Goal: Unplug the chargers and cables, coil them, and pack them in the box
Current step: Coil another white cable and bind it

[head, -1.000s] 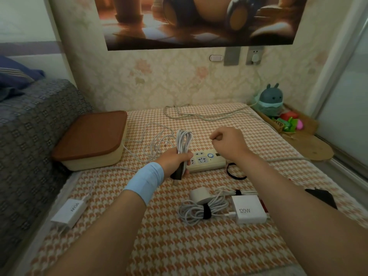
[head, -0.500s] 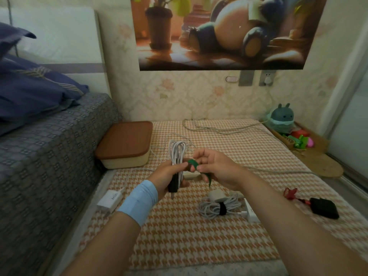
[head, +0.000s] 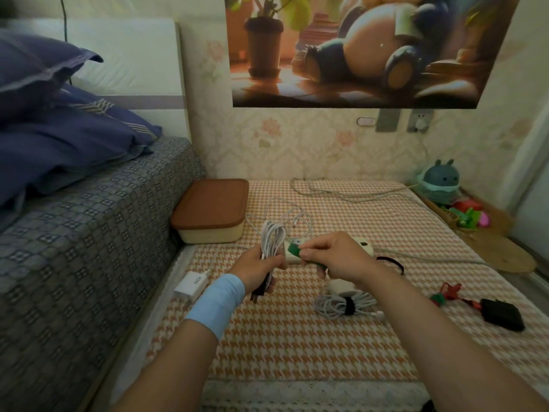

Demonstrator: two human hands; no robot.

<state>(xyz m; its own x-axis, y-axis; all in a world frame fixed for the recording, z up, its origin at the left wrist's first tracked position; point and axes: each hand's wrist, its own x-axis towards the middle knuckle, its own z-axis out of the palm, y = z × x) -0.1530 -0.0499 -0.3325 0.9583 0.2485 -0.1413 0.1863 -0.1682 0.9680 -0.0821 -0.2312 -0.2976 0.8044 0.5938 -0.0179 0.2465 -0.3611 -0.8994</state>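
Observation:
My left hand (head: 259, 270) grips a coiled white cable (head: 271, 237) held upright, with a dark plug sticking out below the fist. My right hand (head: 335, 257) pinches a green strap (head: 294, 249) right beside the coil. Behind both hands lies a white power strip (head: 364, 243). The cream box with a brown lid (head: 211, 209) sits closed at the back left. A bundled white cable with a black strap (head: 341, 304) lies on the mat under my right wrist. A white charger (head: 191, 283) lies at the mat's left edge.
A black charger with a red cable (head: 502, 313) lies at the right. A loose black strap (head: 392, 261) rests near the power strip. A long grey cord (head: 341, 193) runs along the back. The bed (head: 74, 248) borders the left; toys (head: 463, 212) sit at the right.
My right hand went from a closed fist over the power strip to pinching a green strap beside the coil. The camera tilted up and back, showing more of the bed and wall.

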